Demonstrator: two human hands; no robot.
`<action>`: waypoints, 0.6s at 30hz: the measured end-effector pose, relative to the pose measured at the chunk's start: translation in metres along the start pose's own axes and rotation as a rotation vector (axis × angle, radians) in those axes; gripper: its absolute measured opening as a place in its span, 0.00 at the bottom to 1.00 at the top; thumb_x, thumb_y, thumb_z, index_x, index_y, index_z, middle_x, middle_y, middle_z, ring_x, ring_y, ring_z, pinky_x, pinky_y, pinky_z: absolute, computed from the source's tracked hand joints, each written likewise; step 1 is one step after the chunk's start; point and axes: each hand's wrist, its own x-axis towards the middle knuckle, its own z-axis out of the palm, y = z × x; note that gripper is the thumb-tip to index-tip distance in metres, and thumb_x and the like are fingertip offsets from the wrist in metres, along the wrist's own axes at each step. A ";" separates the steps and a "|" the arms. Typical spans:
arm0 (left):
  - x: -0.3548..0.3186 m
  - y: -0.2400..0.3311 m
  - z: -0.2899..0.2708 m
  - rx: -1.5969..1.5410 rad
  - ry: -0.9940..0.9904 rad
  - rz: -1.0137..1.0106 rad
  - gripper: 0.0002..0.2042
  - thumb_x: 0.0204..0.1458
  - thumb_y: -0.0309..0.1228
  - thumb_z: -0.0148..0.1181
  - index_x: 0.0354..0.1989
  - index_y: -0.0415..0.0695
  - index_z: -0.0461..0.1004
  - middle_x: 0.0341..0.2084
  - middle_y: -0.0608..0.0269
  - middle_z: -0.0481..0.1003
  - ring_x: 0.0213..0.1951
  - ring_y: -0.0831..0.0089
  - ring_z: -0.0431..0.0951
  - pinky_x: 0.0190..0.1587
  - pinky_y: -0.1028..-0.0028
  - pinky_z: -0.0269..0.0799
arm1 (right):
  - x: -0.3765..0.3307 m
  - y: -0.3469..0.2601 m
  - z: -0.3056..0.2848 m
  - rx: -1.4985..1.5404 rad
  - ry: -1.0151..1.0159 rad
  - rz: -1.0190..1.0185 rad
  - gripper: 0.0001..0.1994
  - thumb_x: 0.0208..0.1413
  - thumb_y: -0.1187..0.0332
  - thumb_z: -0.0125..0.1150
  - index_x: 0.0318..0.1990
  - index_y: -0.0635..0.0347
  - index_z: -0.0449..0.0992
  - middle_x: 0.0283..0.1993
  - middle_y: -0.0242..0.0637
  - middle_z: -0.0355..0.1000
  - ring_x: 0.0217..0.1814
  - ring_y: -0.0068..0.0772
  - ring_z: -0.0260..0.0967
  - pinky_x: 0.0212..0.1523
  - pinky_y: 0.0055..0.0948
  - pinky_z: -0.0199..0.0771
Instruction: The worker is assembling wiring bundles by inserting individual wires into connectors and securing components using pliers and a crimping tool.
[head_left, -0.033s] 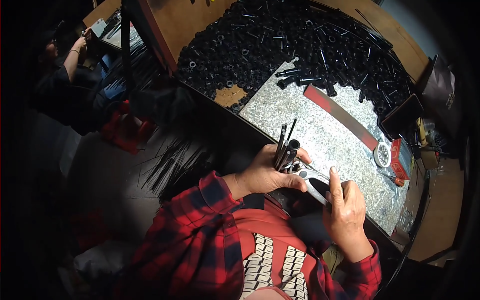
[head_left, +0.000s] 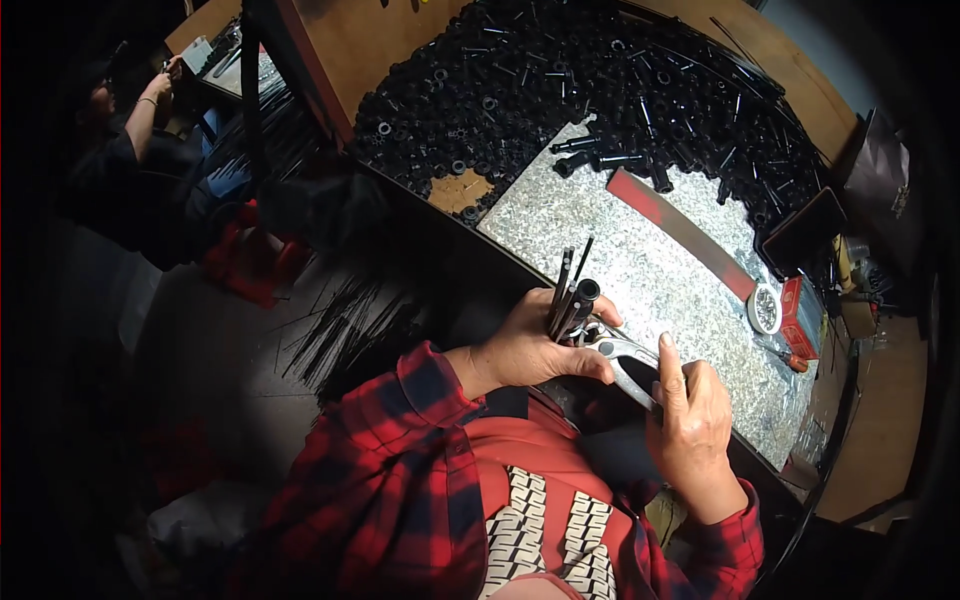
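Observation:
My left hand (head_left: 520, 345) is closed round a bundle of thin black rods (head_left: 565, 275) and a short black tube with an open round end (head_left: 584, 295). The rods stick up past its fingers. Just in front of that hand are silver metal pliers (head_left: 628, 352), their jaws close against the lower part of the bundle. My right hand (head_left: 695, 425) grips the handles of the pliers, its index finger stretched out along them. The jaw tips and what they touch are partly hidden by the left hand's thumb and fingers.
A bright speckled worktop (head_left: 560, 220) carries a heap of black tubular parts (head_left: 600, 80), a long red-ended strip (head_left: 685, 235), a white cup of small metal pieces (head_left: 765, 310), a red box (head_left: 801, 318) and a screwdriver (head_left: 796, 363). Another person (head_left: 140, 150) works at far left.

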 end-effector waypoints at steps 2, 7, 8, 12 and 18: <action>0.002 -0.003 -0.001 0.051 -0.013 0.083 0.25 0.34 0.42 0.75 0.38 0.40 0.74 0.30 0.63 0.76 0.35 0.76 0.76 0.39 0.75 0.71 | 0.001 0.002 -0.001 -0.008 0.005 -0.026 0.35 0.37 0.81 0.57 0.61 0.63 0.62 0.27 0.41 0.57 0.25 0.40 0.60 0.24 0.36 0.61; 0.002 0.010 -0.005 0.123 -0.116 -0.007 0.26 0.35 0.36 0.76 0.44 0.41 0.72 0.30 0.74 0.69 0.30 0.88 0.64 0.32 0.85 0.62 | 0.005 -0.001 -0.018 0.223 -0.176 0.046 0.36 0.35 0.82 0.56 0.60 0.63 0.62 0.25 0.41 0.57 0.23 0.39 0.61 0.22 0.36 0.63; 0.003 0.010 -0.005 0.136 -0.132 0.029 0.25 0.35 0.35 0.76 0.42 0.41 0.74 0.29 0.75 0.69 0.28 0.88 0.63 0.31 0.86 0.61 | 0.005 -0.001 -0.016 0.184 -0.166 0.034 0.36 0.34 0.82 0.57 0.60 0.63 0.62 0.26 0.42 0.58 0.23 0.41 0.62 0.23 0.37 0.64; 0.003 0.005 -0.008 0.179 -0.109 -0.013 0.26 0.35 0.36 0.76 0.44 0.41 0.73 0.24 0.79 0.64 0.26 0.90 0.58 0.28 0.85 0.56 | 0.002 0.000 -0.010 0.013 -0.094 -0.007 0.38 0.33 0.81 0.59 0.61 0.64 0.61 0.27 0.44 0.60 0.23 0.45 0.64 0.24 0.39 0.66; 0.002 -0.001 -0.012 0.070 -0.113 -0.019 0.37 0.29 0.46 0.76 0.48 0.38 0.70 0.20 0.82 0.60 0.25 0.91 0.56 0.28 0.87 0.52 | 0.002 0.000 -0.016 0.284 -0.186 0.070 0.40 0.36 0.80 0.62 0.63 0.63 0.57 0.29 0.43 0.59 0.27 0.43 0.61 0.27 0.37 0.63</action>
